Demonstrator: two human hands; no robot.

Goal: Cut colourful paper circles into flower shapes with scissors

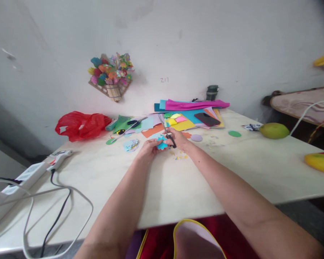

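Between my two hands is a blue paper flower (162,142) with a scalloped edge. My left hand (149,146) pinches it from the left side. My right hand (178,140) is closed around the dark handles of a pair of scissors (166,131), whose blades point up and away from me; its fingers also reach the flower's right edge. A pile of pale cut paper flowers (131,145) lies to the left of my hands. Small paper scraps (179,155) are scattered just below them. A lilac paper oval (196,137) rests to the right.
Coloured paper sheets (190,117) and a phone (207,119) lie at the back. A red plastic bag (82,126) sits at back left, near a second pair of scissors (133,123). A power strip (29,180) with cables is at left, a mango (274,130) at right.
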